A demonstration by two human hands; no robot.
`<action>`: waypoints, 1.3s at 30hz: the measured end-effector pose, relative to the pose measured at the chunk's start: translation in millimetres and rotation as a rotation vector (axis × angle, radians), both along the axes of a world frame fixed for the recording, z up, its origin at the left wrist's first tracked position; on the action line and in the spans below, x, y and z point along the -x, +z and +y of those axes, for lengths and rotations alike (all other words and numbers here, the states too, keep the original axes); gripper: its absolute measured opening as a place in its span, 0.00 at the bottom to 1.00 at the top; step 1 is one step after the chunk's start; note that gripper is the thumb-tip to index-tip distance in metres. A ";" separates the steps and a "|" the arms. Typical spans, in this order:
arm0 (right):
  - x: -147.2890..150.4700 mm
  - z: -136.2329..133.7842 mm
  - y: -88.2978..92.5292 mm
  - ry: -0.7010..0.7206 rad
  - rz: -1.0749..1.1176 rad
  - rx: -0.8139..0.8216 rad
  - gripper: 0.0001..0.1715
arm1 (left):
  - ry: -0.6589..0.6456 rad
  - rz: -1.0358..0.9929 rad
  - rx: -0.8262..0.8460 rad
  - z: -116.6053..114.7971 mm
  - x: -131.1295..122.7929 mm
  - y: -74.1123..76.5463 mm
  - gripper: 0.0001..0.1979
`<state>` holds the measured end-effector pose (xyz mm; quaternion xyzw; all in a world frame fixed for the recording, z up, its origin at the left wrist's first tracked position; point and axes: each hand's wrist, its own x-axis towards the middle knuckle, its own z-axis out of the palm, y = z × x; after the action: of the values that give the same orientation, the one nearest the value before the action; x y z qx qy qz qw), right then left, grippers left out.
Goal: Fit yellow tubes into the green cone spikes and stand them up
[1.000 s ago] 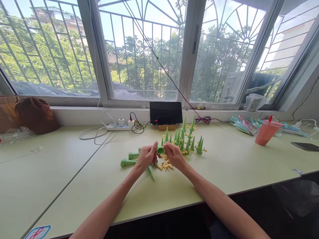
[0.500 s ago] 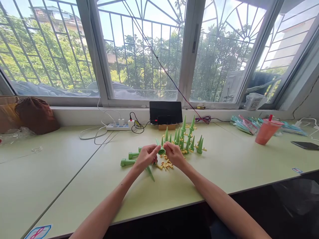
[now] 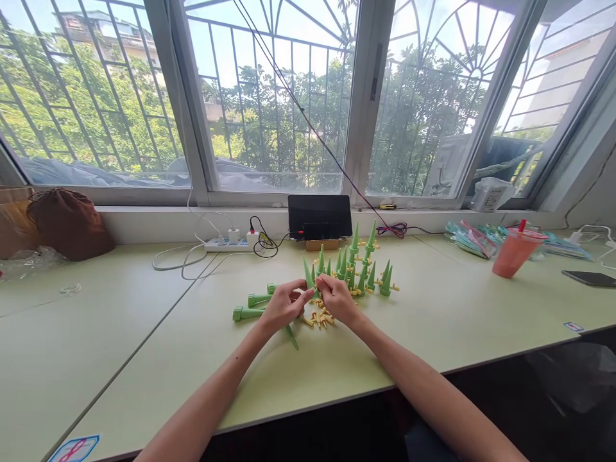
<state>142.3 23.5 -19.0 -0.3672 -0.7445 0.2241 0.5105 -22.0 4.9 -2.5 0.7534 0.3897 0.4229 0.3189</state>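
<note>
Between my hands a green plastic watering spike (image 3: 307, 273) stands point up, its lower part largely covered by fingers. My left hand (image 3: 285, 307) has its thumb and fingers closed on the spike's base. With fingers curled in a pinch, my right hand (image 3: 335, 299) meets the spike from the other side; whatever it grips is hidden. Small yellow valves (image 3: 321, 319) lie in a loose pile just below the hands. Several loose green spikes (image 3: 246, 313) lie on their sides by my left hand, one partly under it.
Upright green spikes with yellow valves (image 3: 370, 276) crowd the table beyond my right hand. A dark tablet (image 3: 320, 215) leans at the back, near a power strip (image 3: 226, 244) with cables. To the right are a red drink cup (image 3: 517, 253), plastic packets (image 3: 469, 239) and a phone (image 3: 590, 278).
The spike has turned from its open base facing me to standing point up. My left fingers have shifted around its base; my right hand has barely moved.
</note>
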 end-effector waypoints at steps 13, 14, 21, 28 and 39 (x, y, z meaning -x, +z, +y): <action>-0.8 0.5 0.4 -0.007 -0.018 -0.004 0.22 | 0.058 0.140 -0.255 3.8 -0.3 -5.9 0.13; -0.9 0.6 0.2 -0.009 -0.019 -0.005 0.22 | 0.057 0.158 -0.280 4.3 0.3 -6.1 0.13; 0.0 1.3 0.1 -0.004 -0.014 0.018 0.24 | 0.077 0.353 -0.489 3.8 7.1 -3.3 0.16; 1.7 0.0 1.7 0.040 0.057 0.052 0.25 | 0.223 0.337 -0.540 5.2 6.7 -3.2 0.15; 2.7 -1.9 2.2 0.037 0.122 0.048 0.26 | 0.334 0.081 -0.275 2.4 1.4 7.7 0.10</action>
<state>139.6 21.5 -16.8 -0.3510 -0.7132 0.2732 0.5417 -23.4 7.3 5.2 0.7312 0.4604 0.4882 0.1229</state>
